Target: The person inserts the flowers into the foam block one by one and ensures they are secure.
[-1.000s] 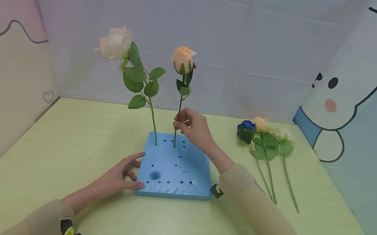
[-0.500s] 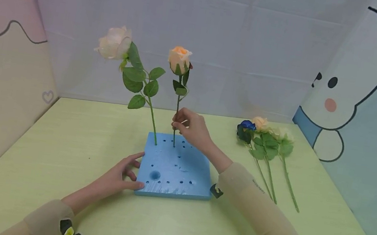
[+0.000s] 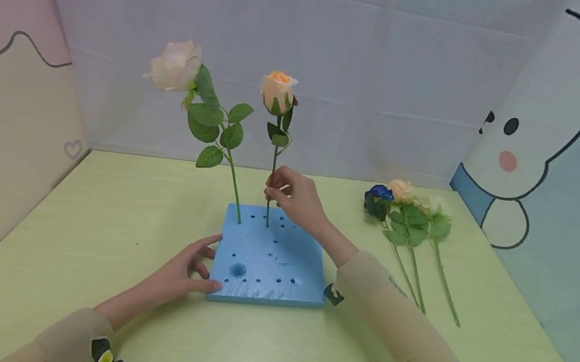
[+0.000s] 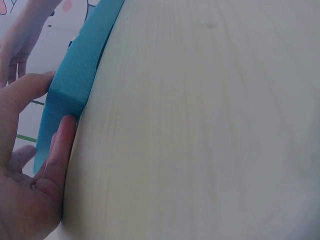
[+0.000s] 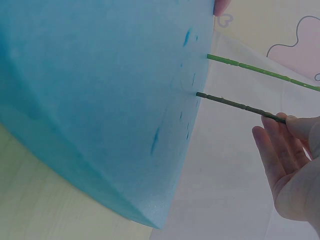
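Note:
My right hand (image 3: 296,197) pinches the stem of a peach rose (image 3: 278,94) between thumb and fingertips. The stem's lower end stands in a hole near the back of a blue foam block (image 3: 294,268); in the right wrist view the dark stem (image 5: 232,104) meets the block's face. Left of it, a white rose (image 3: 175,67) stands tilted in the same block, its green stem (image 5: 260,70) also visible there. My left hand (image 3: 188,269) rests against the block's left side with fingers spread, thumb at the front corner. The left wrist view shows its fingers (image 4: 62,145) along the block's edge.
On the right of the pale yellow table (image 3: 243,354) lie several loose flowers, among them a blue rose (image 3: 380,194) and a peach rose (image 3: 401,190). Several small holes and one larger hole (image 3: 238,270) mark the block's top. A cloth wall (image 3: 340,58) rises behind.
The pinched peach rose's bloom has swayed slightly to the left, its stem still at the same hole. The right hand has shifted a touch left; the left hand and block look unmoved.

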The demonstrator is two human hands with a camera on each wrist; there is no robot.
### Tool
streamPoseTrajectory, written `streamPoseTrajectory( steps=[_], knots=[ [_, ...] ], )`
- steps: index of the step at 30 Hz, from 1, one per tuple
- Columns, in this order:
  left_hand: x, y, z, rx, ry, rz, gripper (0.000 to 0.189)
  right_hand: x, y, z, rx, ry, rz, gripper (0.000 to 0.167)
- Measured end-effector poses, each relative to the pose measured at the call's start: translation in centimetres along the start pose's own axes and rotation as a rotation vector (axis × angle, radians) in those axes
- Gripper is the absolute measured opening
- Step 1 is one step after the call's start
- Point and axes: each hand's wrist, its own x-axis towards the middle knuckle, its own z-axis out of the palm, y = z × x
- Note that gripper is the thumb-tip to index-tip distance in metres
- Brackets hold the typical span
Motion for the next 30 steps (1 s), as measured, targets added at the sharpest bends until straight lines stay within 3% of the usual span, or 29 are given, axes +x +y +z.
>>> streamPoseTrajectory(
  steps=[30],
  knots=[
    [-0.11,0.0,0.08,-0.015,0.001,-0.013,0.092,-0.27,0.26,-0.32,0.049,-0.021,0.013,0.006]
  ],
)
